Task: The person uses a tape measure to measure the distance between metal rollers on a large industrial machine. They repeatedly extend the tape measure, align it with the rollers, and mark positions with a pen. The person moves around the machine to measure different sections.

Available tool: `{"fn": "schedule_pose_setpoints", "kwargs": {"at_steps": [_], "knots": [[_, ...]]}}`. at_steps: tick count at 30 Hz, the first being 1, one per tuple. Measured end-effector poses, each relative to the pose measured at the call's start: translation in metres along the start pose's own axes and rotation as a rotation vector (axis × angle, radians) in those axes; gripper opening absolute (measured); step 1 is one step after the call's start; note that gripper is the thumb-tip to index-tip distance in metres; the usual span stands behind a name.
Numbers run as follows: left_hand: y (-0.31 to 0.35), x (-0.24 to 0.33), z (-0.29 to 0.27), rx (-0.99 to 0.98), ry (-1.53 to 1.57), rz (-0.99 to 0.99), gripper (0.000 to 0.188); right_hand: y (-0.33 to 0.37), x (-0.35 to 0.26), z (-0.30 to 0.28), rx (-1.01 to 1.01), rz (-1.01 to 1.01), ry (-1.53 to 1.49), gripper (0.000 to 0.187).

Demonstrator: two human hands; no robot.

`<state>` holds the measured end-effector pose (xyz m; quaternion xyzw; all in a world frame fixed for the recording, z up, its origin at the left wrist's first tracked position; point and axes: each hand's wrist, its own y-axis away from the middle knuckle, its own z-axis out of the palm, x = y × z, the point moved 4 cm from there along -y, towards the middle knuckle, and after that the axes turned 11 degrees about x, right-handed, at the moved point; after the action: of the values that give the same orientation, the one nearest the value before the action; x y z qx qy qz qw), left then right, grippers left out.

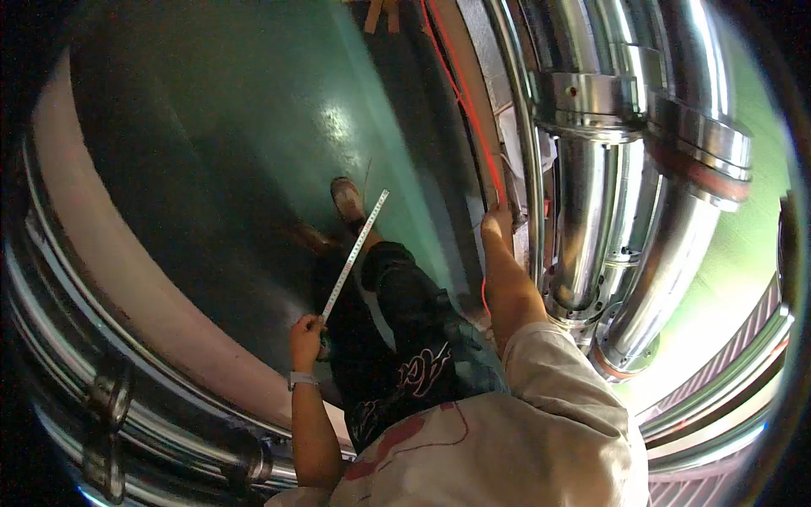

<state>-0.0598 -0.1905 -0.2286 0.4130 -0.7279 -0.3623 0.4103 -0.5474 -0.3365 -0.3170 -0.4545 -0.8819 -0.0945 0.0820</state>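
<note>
This looks like an industrial workshop or machine hall. Thick polished metal cylinders (pixel 583 211) with bolted collars stand close on the right, heavy steel tubes (pixel 177 441) run along the near left, and a smooth green floor (pixel 211 127) stretches between.

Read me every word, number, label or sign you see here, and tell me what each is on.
Dark trousers: pale looping script; I won't copy out its wording.
Tape measure in the left hand: markings too small to read.
I can make out no other text.
</note>
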Motion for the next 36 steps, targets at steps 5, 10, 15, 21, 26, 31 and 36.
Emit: {"fn": "schedule_pose_setpoints", "kwargs": {"at_steps": [5, 10, 15, 21, 26, 31, 36], "knots": [[-0.001, -0.027, -0.006, 0.029, 0.138, 0.161, 0.018, -0.017, -0.007, 0.032, 0.021, -0.199, -0.244, 0.028], [-0.027, -0.036, 0.014, 0.049, 0.142, 0.048, 0.016, -0.065, -0.038, 0.043, 0.379, -0.582, -0.342, 0.029], [-0.036, -0.036, 0.026, -0.019, -0.059, 0.051, 0.018, -0.088, -0.069, 0.054, 0.132, -0.382, -0.298, 0.027], [-0.047, -0.037, 0.033, -0.087, -0.008, -0.013, 0.019, -0.082, -0.071, 0.048, 0.132, -0.271, -0.256, 0.028], [-0.051, -0.054, 0.027, -0.074, 0.093, 0.055, 0.019, -0.059, -0.074, -0.009, 0.054, -0.353, 0.197, 0.024], [-0.050, -0.056, 0.020, -0.068, 0.094, -0.038, 0.012, -0.071, -0.064, -0.046, 0.150, -0.323, 0.135, 0.026], [-0.062, -0.063, 0.016, -0.029, 0.087, 0.073, 0.019, -0.102, -0.054, -0.042, 0.258, -0.203, 0.202, 0.034]]}}
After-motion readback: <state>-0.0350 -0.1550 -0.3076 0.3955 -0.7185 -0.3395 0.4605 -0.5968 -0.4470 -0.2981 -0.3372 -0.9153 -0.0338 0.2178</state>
